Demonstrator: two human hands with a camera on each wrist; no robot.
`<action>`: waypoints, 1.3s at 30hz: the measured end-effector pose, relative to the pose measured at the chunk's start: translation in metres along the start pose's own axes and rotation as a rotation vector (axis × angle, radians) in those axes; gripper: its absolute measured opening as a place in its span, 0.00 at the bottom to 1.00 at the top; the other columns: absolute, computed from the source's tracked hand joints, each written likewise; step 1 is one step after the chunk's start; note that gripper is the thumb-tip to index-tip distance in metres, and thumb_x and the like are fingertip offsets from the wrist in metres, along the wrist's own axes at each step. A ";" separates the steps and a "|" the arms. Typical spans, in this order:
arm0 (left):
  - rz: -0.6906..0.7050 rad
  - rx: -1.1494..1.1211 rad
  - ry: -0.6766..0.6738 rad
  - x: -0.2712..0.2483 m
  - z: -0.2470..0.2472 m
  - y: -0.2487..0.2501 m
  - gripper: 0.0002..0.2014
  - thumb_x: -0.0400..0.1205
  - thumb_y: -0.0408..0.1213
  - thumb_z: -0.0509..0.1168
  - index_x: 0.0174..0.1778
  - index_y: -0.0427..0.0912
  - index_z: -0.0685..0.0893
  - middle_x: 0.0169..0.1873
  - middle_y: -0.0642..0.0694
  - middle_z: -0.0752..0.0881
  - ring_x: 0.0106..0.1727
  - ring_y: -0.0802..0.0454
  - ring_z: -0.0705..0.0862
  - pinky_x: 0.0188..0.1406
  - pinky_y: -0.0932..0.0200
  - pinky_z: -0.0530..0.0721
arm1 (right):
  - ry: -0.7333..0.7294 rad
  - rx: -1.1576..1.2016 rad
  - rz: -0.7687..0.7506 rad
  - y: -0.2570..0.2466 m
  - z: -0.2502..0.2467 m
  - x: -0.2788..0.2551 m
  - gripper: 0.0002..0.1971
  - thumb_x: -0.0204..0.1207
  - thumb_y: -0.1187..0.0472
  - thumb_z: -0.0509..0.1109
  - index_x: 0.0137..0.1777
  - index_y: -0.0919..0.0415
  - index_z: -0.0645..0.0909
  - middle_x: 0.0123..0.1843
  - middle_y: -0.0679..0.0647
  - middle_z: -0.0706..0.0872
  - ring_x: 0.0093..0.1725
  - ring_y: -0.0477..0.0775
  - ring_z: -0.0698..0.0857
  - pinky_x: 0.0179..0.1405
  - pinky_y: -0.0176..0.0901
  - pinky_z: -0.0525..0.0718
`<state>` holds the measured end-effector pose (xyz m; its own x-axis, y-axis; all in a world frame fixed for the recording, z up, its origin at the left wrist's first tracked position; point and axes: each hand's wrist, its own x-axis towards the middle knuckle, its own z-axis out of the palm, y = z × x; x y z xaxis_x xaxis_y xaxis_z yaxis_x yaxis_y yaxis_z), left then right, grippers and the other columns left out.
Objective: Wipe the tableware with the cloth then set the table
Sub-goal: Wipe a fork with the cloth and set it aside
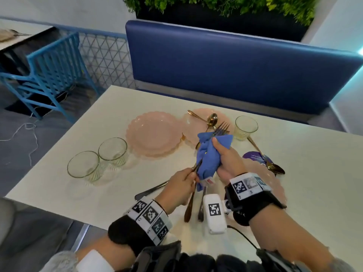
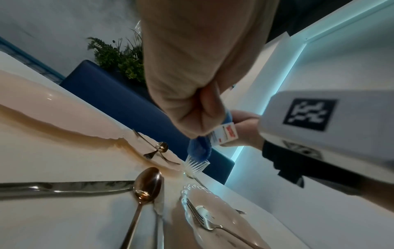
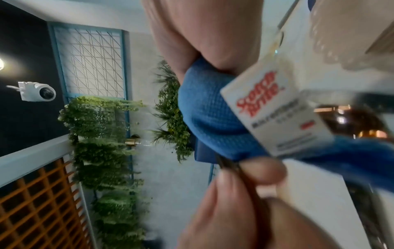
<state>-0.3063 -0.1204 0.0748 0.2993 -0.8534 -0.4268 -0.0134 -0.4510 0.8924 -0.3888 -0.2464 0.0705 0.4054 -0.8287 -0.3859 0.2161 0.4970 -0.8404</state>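
My right hand [image 1: 221, 154] grips a blue cloth [image 1: 209, 156] wrapped round the shaft of a silver fork [image 1: 221, 128], whose tines stick out past the cloth's far end. My left hand [image 1: 191, 174] pinches the fork's handle end just below the cloth. In the right wrist view the cloth [image 3: 209, 114] and its white label [image 3: 277, 118] fill the middle, with the left hand's fingertips [image 3: 264, 170] on the dark handle. In the left wrist view the cloth [image 2: 199, 150] hangs below the left hand [image 2: 192, 104].
On the white table [image 1: 98, 124] lie a pink plate [image 1: 153, 132], a second pink plate [image 1: 193, 119] with gold spoons, and a third [image 1: 275, 185] under my right wrist. Three glasses [image 1: 83, 166] [image 1: 113, 151] [image 1: 246, 127] stand around. A spoon [image 1: 189, 205] and knife [image 1: 151, 190] lie near me.
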 end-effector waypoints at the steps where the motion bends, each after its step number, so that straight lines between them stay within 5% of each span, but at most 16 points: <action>1: 0.005 0.003 0.023 0.004 -0.005 0.000 0.16 0.88 0.35 0.49 0.33 0.43 0.71 0.22 0.48 0.67 0.12 0.61 0.63 0.15 0.67 0.61 | -0.044 -0.049 0.027 0.008 0.011 -0.007 0.07 0.80 0.63 0.65 0.47 0.67 0.81 0.34 0.58 0.88 0.29 0.53 0.86 0.28 0.41 0.87; 4: -0.019 -0.042 0.047 0.014 -0.018 0.001 0.18 0.87 0.35 0.52 0.28 0.42 0.66 0.22 0.44 0.67 0.14 0.56 0.64 0.17 0.65 0.62 | -0.105 -0.212 0.009 0.029 0.031 -0.013 0.11 0.79 0.65 0.66 0.54 0.75 0.80 0.38 0.63 0.87 0.32 0.58 0.85 0.33 0.45 0.86; 6: -0.058 -0.104 0.042 0.014 -0.027 0.001 0.14 0.87 0.38 0.54 0.34 0.39 0.70 0.27 0.41 0.74 0.17 0.56 0.71 0.18 0.66 0.70 | -0.088 -0.310 -0.059 0.031 0.035 -0.011 0.11 0.78 0.65 0.68 0.54 0.73 0.80 0.41 0.65 0.87 0.37 0.61 0.85 0.41 0.51 0.86; 8: -0.063 -0.174 0.118 0.015 -0.040 0.006 0.05 0.84 0.35 0.60 0.54 0.40 0.73 0.40 0.42 0.80 0.33 0.54 0.79 0.33 0.63 0.78 | -0.086 -0.461 -0.139 0.028 0.034 -0.011 0.09 0.77 0.64 0.70 0.52 0.70 0.81 0.41 0.62 0.88 0.40 0.59 0.87 0.45 0.52 0.87; 10: -0.030 -0.218 0.227 0.026 -0.057 0.013 0.19 0.83 0.32 0.59 0.70 0.43 0.69 0.57 0.42 0.80 0.53 0.48 0.80 0.53 0.54 0.78 | -0.146 -0.623 -0.182 0.026 0.034 -0.015 0.07 0.76 0.63 0.71 0.48 0.68 0.82 0.37 0.57 0.89 0.36 0.54 0.88 0.42 0.48 0.88; 11: -0.008 -0.206 0.231 0.030 -0.064 0.018 0.18 0.83 0.33 0.58 0.71 0.42 0.71 0.62 0.41 0.78 0.60 0.45 0.78 0.60 0.50 0.77 | -0.196 -0.696 -0.186 0.027 0.035 -0.017 0.05 0.75 0.63 0.72 0.46 0.66 0.82 0.35 0.56 0.89 0.34 0.52 0.89 0.39 0.46 0.88; 14: 0.012 -0.211 0.123 0.037 -0.072 0.023 0.11 0.86 0.36 0.55 0.49 0.38 0.82 0.50 0.37 0.82 0.49 0.46 0.80 0.47 0.56 0.79 | -0.321 -0.869 -0.167 0.035 0.042 -0.023 0.07 0.73 0.62 0.74 0.47 0.64 0.83 0.37 0.57 0.90 0.35 0.52 0.90 0.38 0.44 0.88; 18: 0.009 -0.286 0.115 0.044 -0.083 0.015 0.12 0.86 0.32 0.56 0.38 0.38 0.80 0.35 0.41 0.79 0.34 0.52 0.75 0.34 0.61 0.73 | -0.377 -0.897 -0.107 0.044 0.048 -0.028 0.09 0.74 0.61 0.73 0.48 0.67 0.83 0.35 0.55 0.88 0.31 0.46 0.87 0.35 0.38 0.86; 21: -0.062 -0.360 0.166 0.047 -0.089 0.005 0.15 0.87 0.33 0.55 0.36 0.41 0.81 0.34 0.45 0.81 0.35 0.53 0.78 0.36 0.60 0.75 | -0.375 -0.936 -0.070 0.052 0.047 -0.028 0.10 0.74 0.60 0.73 0.50 0.67 0.82 0.42 0.63 0.89 0.34 0.51 0.86 0.39 0.47 0.86; 25: -0.076 -0.220 0.061 0.043 -0.082 -0.011 0.11 0.85 0.33 0.58 0.39 0.35 0.80 0.35 0.38 0.79 0.38 0.49 0.76 0.35 0.59 0.73 | -0.337 -0.966 -0.081 0.068 0.047 -0.031 0.14 0.73 0.59 0.74 0.50 0.72 0.82 0.47 0.70 0.88 0.44 0.67 0.87 0.50 0.59 0.85; 31: -0.113 -0.463 0.158 0.044 -0.111 -0.021 0.13 0.87 0.31 0.54 0.38 0.38 0.78 0.32 0.45 0.77 0.33 0.53 0.76 0.34 0.60 0.77 | -0.552 -1.207 0.151 0.046 0.038 -0.039 0.16 0.72 0.51 0.74 0.46 0.66 0.83 0.41 0.61 0.87 0.40 0.53 0.82 0.46 0.50 0.81; 34: -0.086 -0.056 0.162 0.039 -0.129 -0.039 0.08 0.83 0.31 0.62 0.40 0.36 0.83 0.29 0.44 0.80 0.31 0.52 0.78 0.31 0.64 0.80 | -0.425 -1.068 0.182 0.033 0.018 -0.039 0.10 0.73 0.54 0.73 0.46 0.61 0.83 0.41 0.57 0.88 0.41 0.53 0.86 0.52 0.49 0.84; 36: -0.063 0.345 0.192 0.035 -0.137 -0.059 0.06 0.79 0.33 0.68 0.36 0.39 0.86 0.28 0.44 0.83 0.31 0.51 0.79 0.31 0.65 0.77 | -0.290 -0.935 0.152 0.027 0.007 -0.038 0.12 0.71 0.53 0.75 0.45 0.62 0.84 0.43 0.63 0.89 0.43 0.59 0.87 0.54 0.55 0.85; 39: -0.076 0.596 0.235 0.029 -0.147 -0.087 0.03 0.74 0.33 0.73 0.42 0.38 0.90 0.38 0.41 0.89 0.40 0.51 0.83 0.42 0.64 0.75 | -0.216 -0.853 0.124 0.026 0.002 -0.040 0.16 0.69 0.51 0.76 0.45 0.65 0.84 0.45 0.69 0.89 0.44 0.66 0.87 0.55 0.61 0.84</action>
<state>-0.1564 -0.0675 0.0068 0.5203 -0.7638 -0.3819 -0.4911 -0.6335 0.5979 -0.3975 -0.1996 0.0649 0.5591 -0.6725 -0.4849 -0.5409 0.1474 -0.8281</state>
